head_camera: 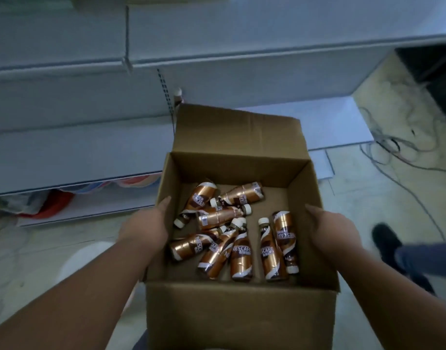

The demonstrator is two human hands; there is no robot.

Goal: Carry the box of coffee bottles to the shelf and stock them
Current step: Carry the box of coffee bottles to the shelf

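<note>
An open brown cardboard box [242, 317] hangs in front of me with its flaps up. Several copper-brown coffee bottles [241, 257] with white caps lie loose on its bottom. My left hand [146, 226] presses against the box's left wall from outside, fingers wrapped under and hidden. On the opposite wall, my right hand [333, 233] grips the same way. White shelves [78, 147] stand just beyond the box, at the left and ahead. One coffee bottle [177, 96] stands on a shelf behind the far flap, mostly hidden.
Red and coloured bags [53, 203] lie under the lowest shelf at the left. Loose cables [398, 152] trail over the tiled floor at the right. My dark shoe [386, 239] and jeans leg show at the right; a dark cabinet [434, 69] stands in the far right corner.
</note>
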